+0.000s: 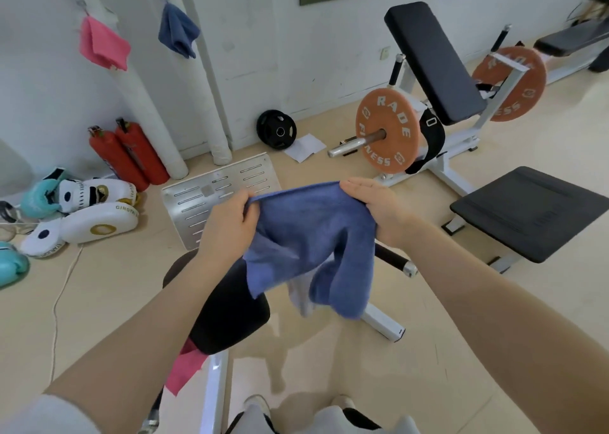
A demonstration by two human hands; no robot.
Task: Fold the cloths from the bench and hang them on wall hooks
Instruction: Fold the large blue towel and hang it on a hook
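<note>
I hold a blue cloth (pixel 309 239) stretched out in the air above the black bench pad (pixel 227 311). My left hand (pixel 227 226) pinches its top left corner and my right hand (pixel 375 203) grips its top right edge. The cloth's lower part hangs in loose folds. Behind it a pale cloth (pixel 301 297) lies partly hidden. A pink cloth (pixel 186 366) droops off the bench's near end. On the wall at the upper left, a folded pink cloth (pixel 103 43) and a folded blue cloth (pixel 178 31) hang from hooks.
Two red fire extinguishers (pixel 128 153) and boxing pads (pixel 95 216) stand and lie along the left wall. A perforated metal plate (pixel 211 193) lies on the floor. A weight machine with orange plates (pixel 389 130) and a black flat bench (pixel 530 213) stand to the right.
</note>
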